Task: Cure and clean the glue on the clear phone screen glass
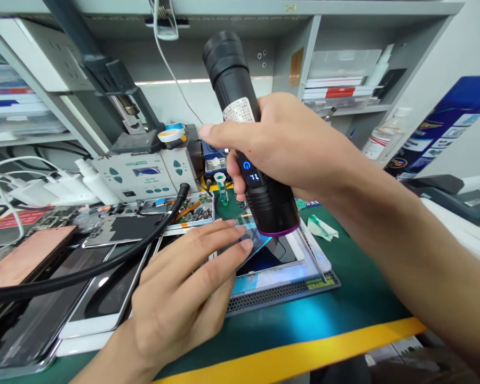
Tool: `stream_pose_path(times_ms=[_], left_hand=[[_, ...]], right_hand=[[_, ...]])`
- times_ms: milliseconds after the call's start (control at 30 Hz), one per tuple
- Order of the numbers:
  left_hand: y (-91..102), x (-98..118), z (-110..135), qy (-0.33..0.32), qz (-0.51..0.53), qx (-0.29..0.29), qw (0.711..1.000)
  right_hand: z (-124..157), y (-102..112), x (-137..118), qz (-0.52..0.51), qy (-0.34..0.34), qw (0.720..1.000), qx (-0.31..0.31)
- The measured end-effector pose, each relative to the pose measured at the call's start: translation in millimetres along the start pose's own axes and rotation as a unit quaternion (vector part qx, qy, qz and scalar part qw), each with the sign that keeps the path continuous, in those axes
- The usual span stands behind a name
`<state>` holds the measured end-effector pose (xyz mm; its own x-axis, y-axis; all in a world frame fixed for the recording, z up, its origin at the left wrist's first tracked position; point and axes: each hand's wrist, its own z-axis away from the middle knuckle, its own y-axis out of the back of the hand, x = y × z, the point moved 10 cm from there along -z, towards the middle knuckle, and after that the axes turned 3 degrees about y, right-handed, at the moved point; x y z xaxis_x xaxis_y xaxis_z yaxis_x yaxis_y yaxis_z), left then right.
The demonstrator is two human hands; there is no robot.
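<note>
My right hand [288, 141] is wrapped round a black flashlight [272, 205], held tilted with its purple-rimmed end down. A lit blue power symbol and a small display show on its side. Below it, a phone [280, 253] with a dark screen and white edge lies on a dark honeycomb-patterned pad [280, 301]. My left hand [184, 282] is beside the phone, palm down, fingers stretched out. Its fingertips are by a bluish see-through strip [260, 245] over the screen; whether they touch it I cannot tell. The left thumb is hidden.
Several phones and a copper-coloured panel [36, 256] lie at left, crossed by a black hose [116, 269]. Behind stand a grey rework station [144, 173], a tray of circuit boards [196, 210] and a green-labelled tube [221, 189]. A crumpled tissue [322, 228] lies right of the phone.
</note>
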<state>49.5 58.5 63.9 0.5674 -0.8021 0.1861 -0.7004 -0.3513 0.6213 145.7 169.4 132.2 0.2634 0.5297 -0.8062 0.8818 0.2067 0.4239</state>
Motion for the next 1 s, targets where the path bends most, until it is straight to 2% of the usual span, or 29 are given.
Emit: stream_pose_path(times_ms=[167,333,500,700,1000], left_hand=[[2.9,7.0,-3.8,-0.041,0.011,0.024,0.999],[3.6,7.4,-4.9,-0.042,0.02,0.033,0.998],[2.6,2.9,-2.1,-0.029,0.036,0.036,0.998],[4.5,-7.0,2.3,0.007,0.038,0.068,0.997],[2.8,-14.8,-0.2,0.045,0.079,0.082,0.992]], right_hand=[[0.0,-4.3,3.1,-0.041,-0.019,0.999,-0.005],[-1.3,-5.9,6.4,-0.052,-0.024,0.998,-0.007],[-3.0,-5.7,16.4,-0.07,-0.055,0.996,0.002],[-4.8,-6.6,24.8,-0.09,-0.074,0.993,0.007],[-3.9,-9.0,24.3,-0.1,-0.061,0.993,-0.004]])
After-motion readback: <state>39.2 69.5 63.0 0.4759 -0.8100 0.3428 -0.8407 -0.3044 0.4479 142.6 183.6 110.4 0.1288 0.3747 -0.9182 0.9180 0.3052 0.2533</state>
